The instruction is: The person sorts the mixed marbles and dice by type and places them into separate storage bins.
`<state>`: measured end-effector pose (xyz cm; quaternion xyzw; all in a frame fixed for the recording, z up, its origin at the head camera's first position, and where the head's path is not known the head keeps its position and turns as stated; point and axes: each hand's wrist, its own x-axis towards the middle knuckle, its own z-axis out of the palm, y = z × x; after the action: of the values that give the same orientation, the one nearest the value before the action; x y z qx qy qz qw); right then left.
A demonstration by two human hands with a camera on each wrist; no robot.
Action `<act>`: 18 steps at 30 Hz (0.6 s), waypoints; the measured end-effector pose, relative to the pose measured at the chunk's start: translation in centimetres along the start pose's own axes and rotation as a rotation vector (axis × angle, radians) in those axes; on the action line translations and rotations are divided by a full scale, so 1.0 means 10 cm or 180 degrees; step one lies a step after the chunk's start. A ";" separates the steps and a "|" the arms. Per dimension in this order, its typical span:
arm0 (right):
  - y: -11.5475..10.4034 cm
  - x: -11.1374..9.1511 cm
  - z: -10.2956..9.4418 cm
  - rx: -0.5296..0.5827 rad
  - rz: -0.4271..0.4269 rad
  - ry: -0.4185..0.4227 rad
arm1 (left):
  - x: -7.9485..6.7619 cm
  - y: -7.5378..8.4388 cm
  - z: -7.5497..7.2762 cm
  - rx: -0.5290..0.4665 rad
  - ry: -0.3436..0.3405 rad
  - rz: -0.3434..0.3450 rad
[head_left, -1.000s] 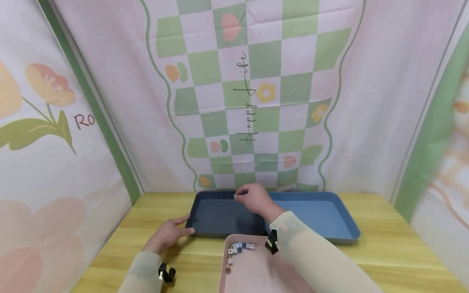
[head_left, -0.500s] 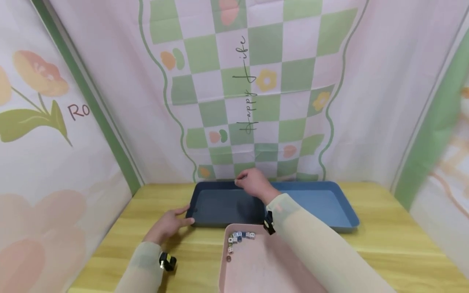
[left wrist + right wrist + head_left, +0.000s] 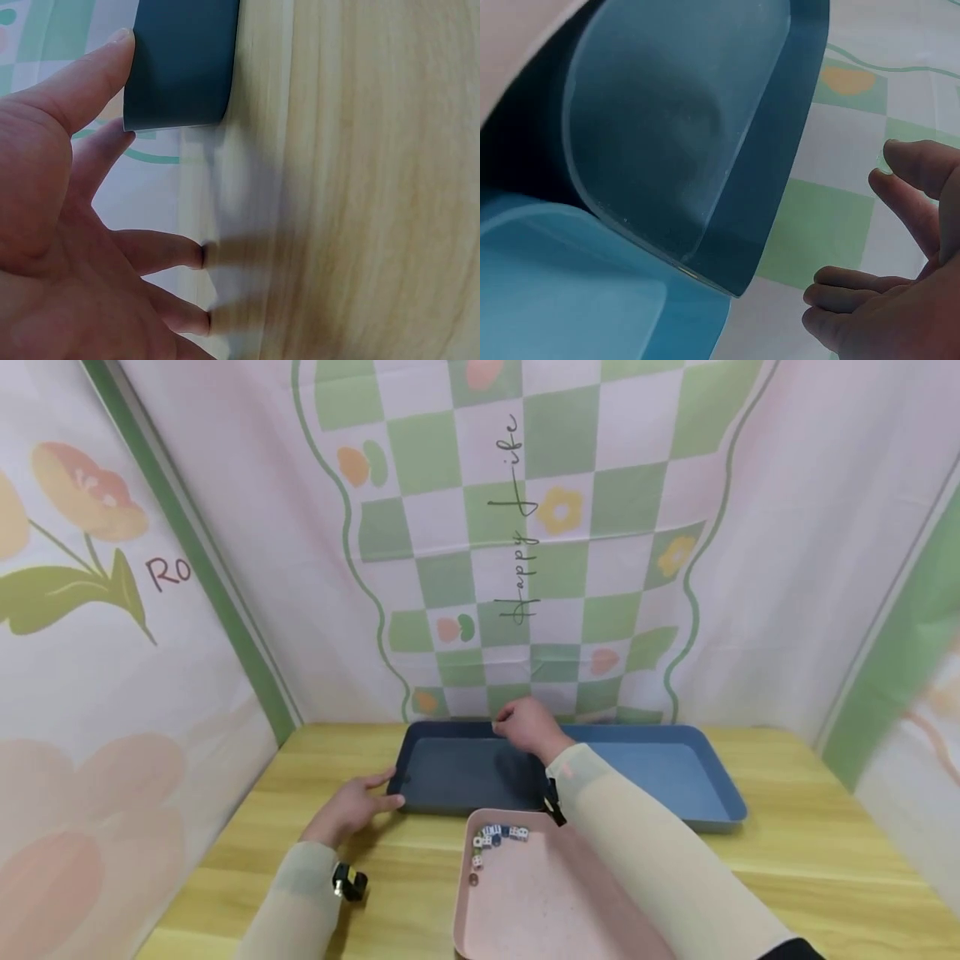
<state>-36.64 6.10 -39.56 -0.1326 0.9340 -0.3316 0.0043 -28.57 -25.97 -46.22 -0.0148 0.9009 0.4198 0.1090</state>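
My left hand (image 3: 351, 808) rests at the left end of the dark blue tray (image 3: 468, 777), fingers spread. In the left wrist view, its thumb and forefinger touch the rim of that dark tray (image 3: 180, 67). Over the dark tray's back edge, my right hand (image 3: 531, 727) pinches a small, pale greenish translucent piece (image 3: 885, 169) between thumb and forefinger; its exact kind is too small to tell. The other fingers of the right hand (image 3: 900, 300) are loosely bent. A tiny dark spot (image 3: 407, 779) shows inside the dark tray at its left end.
Right of the dark tray, touching it, stands a lighter blue tray (image 3: 652, 772). Nearer me lies a pink tray (image 3: 525, 902), with several dice (image 3: 491, 832) clustered in its back left corner. A patterned curtain (image 3: 540, 568) hangs behind the wooden table (image 3: 405, 885).
The head view has tilted, so the trays sit higher in it. My right hand stays over the dark tray's back edge, still pinching the small piece. My left hand keeps its place.
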 end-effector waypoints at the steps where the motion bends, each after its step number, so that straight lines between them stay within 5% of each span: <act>1: -0.01 0.01 0.00 -0.0030 -0.0001 -0.0007 | 0.00 0.00 0.00 -0.0007 -0.0007 -0.0014; 18: 0.02 -0.02 -0.03 0.0241 0.0073 -0.0041 | -0.02 0.04 0.00 0.0038 -0.0008 -0.0026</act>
<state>-36.54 6.47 -39.41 -0.1238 0.9222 -0.3659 0.0192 -28.42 -25.74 -45.86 -0.0174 0.9032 0.4140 0.1119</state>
